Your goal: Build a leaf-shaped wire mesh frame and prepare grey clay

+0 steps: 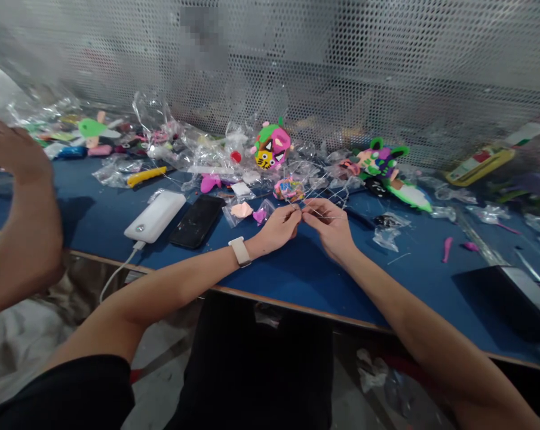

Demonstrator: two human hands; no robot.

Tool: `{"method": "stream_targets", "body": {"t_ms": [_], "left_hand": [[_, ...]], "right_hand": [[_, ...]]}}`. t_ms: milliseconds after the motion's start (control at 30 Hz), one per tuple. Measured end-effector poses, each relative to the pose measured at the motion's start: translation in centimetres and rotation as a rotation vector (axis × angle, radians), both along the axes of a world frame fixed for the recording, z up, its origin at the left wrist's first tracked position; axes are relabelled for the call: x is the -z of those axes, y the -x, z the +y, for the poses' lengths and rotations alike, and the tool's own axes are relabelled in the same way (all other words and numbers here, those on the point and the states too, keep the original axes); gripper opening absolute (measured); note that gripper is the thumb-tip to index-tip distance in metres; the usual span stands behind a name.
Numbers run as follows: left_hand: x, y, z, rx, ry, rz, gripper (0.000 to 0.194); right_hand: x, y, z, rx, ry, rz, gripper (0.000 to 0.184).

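Close together over the blue table, my left hand (276, 228) and my right hand (330, 226) meet at their fingertips. Both are pinched on thin metal wires (335, 197), which fan out and cross above my right hand. Just beyond the fingers lies a multicoloured clay lump (288, 189). Left of my left hand are peach clay (242, 209) on plastic film and a small magenta clay piece (260, 215). A dark tool handle (359, 218), its kind unclear, rests right of my right hand. The exact spot where the fingertips grip the wires is partly hidden.
A white power bank (156, 216) with a cable, a black phone (197, 221) and a yellow utility knife (147, 177) lie to the left. Colourful clay figures (272, 146) and plastic wrappers line the perforated metal panel (270, 65). Another person's arm (28, 209) reaches in at left.
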State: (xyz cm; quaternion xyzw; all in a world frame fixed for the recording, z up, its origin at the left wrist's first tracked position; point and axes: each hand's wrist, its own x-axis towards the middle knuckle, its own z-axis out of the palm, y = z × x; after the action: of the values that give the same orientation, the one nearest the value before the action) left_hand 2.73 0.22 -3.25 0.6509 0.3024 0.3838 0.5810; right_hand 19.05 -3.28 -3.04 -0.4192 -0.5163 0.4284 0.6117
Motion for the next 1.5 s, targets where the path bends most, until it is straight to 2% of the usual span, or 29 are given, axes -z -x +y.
{"method": "stream_targets", "body": {"t_ms": [133, 333, 500, 667, 867, 967, 1167, 1333, 1500], "left_hand": [[-0.6, 0.0, -0.4, 0.002, 0.044, -0.019, 0.035], [-1.8, -0.1, -0.9, 0.002, 0.213, -0.035, 0.035], [-1.5, 0.2, -0.5, -0.011, 0.213, -0.032, 0.034], [-0.8, 0.4, -0.3, -0.044, 0.103, 0.027, 0.035], [-1.6, 0.4, -0.6, -0.054, 0.244, -0.039, 0.031], [-2.0, 0.6, -0.6, -0.087, 0.230, -0.032, 0.031], [-2.1, 0.4, -0.8, -0.046, 0.234, 0.038, 0.033], [-2.2, 0.3, -1.0, -0.025, 0.200, 0.012, 0.033], [-2.4, 0.3, -1.1, 0.014, 0.341, -0.066, 0.030]], "right_hand": [[0.2, 0.0, 0.0, 0.023, 0.036, -0.022, 0.033], [0.0, -0.2, 0.1, -0.032, 0.045, -0.041, 0.031], [-0.1, -0.1, 0.0, -0.074, 0.059, -0.027, 0.033], [-0.1, -0.1, 0.0, -0.066, 0.062, -0.063, 0.031], [0.0, -0.2, 0.1, -0.034, 0.073, -0.026, 0.035], [0.0, -0.3, 0.2, -0.017, 0.074, -0.032, 0.038], [0.0, -0.4, 0.2, -0.001, 0.054, -0.064, 0.042], [0.3, -0.4, 0.4, 0.002, 0.074, -0.029, 0.047], [0.1, -0.4, 0.3, 0.007, 0.049, -0.040, 0.040]]}}
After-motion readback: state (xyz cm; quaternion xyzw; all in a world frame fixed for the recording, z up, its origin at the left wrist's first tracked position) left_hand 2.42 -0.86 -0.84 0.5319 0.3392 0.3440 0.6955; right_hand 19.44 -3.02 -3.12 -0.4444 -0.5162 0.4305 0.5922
